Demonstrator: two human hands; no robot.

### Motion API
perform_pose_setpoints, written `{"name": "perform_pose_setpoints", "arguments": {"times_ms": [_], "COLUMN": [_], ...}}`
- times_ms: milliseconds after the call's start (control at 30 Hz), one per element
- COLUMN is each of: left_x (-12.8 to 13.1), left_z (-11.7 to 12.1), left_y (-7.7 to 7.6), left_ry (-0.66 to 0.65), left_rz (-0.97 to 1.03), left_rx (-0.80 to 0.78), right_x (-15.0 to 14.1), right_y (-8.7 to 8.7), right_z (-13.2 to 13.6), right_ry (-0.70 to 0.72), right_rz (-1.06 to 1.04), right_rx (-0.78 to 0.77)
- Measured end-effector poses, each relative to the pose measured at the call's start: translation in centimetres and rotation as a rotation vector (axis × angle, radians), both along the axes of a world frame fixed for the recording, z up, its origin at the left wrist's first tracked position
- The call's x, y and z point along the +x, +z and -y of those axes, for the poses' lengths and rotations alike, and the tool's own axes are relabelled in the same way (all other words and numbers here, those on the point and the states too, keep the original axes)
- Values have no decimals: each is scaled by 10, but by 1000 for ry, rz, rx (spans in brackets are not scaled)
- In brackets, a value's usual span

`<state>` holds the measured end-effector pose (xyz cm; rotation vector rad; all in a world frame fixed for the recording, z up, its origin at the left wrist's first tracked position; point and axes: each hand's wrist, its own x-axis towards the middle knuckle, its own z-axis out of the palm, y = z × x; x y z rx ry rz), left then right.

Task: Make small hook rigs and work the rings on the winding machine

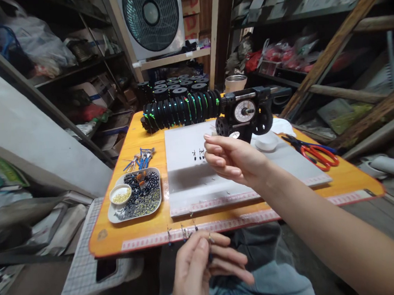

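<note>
Left hand (201, 263): near middle, thumb pressed to index finger on a small piece (210, 238), too blurred to name; the other fingers spread loosely.
Right hand (230, 158): above the white board (188, 205), fingers curled, thumb and index tips close together; cannot tell whether they pinch anything.
Dark little parts (199, 155): on the board, just left of the right hand.
Surface edge: a measuring strip (243, 221) along the near side, thin beaded pieces (183, 231) on it left of middle.
Tray (134, 217): left on the orange surface (102, 223), dark beads inside with a small dish (121, 204) of yellow beads.
Black spool row (180, 110): far side, green thread hanging.
Orange-handled tool (332, 162): right, beside the board.
</note>
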<state>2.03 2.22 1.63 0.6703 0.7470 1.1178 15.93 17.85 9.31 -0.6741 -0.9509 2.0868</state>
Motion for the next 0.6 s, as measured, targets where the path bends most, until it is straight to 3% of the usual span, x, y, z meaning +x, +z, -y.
{"name": "perform_pose_setpoints", "arguments": {"times_ms": [367,500,600], "left_x": [-3,-3,-4], "left_z": [2,1,0], "left_y": [-8,-14,-25], "left_ry": [-41,-48,-62], "left_rz": [29,24,-13], "left_rx": [-109,-135,-166], "right_x": [3,6,10], "right_y": [-3,-7,-8], "right_z": [-2,-2,-4], "right_ry": [8,-2,-251], "right_rz": [4,196,322], "right_rx": [24,240,443]}}
